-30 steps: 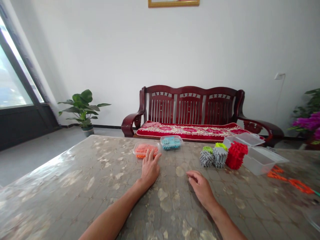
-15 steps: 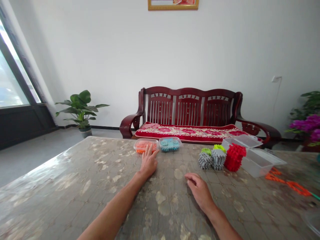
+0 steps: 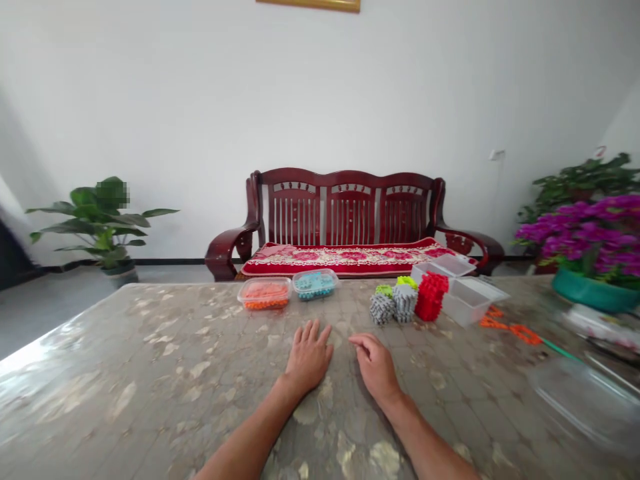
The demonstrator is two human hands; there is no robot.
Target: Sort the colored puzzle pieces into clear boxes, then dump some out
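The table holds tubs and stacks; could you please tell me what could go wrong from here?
The tub of orange pieces and the tub of blue pieces sit near the far edge of the table, so a push away could tip one off. The red stack stands close beside the clear box, so shifting the box might topple it.

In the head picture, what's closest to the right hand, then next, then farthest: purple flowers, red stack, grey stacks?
From the right hand:
1. Grey stacks: just ahead, slightly right.
2. Red stack: ahead, right of the grey.
3. Purple flowers: far right, in the green pot.
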